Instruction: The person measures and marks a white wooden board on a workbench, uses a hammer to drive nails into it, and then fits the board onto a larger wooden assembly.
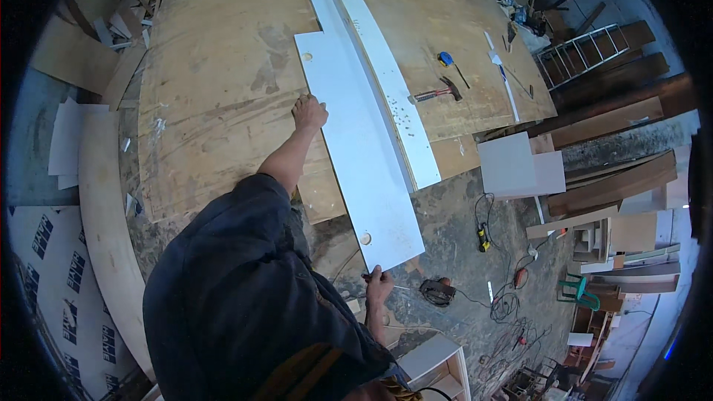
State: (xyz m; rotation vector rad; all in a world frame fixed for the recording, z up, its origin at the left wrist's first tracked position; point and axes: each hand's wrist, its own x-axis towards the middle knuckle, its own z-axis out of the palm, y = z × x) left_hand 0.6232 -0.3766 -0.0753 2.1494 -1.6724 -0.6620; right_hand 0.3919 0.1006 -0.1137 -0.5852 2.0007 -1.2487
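A long white panel (364, 178) lies on the plywood worktable, its near end jutting past the table's edge. Two round recesses mark its left side, and a notch is cut farther up. My left hand (310, 113) is closed over the panel's left edge, fingers curled. At the near end, my right hand (379, 286) is closed against the panel's corner, around a small dark-handled tool (367, 277) whose kind is mostly hidden by the fingers. Along the panel's right side runs a narrower white strip (416, 145) with small scattered pieces on it.
On the plywood tabletop (215, 52) lie a claw hammer (438, 91) and a blue tape measure (445, 59). A dark power tool (437, 292) and tangled cables (506, 304) are on the floor at right. White boards (512, 167) stand beyond the table's right corner.
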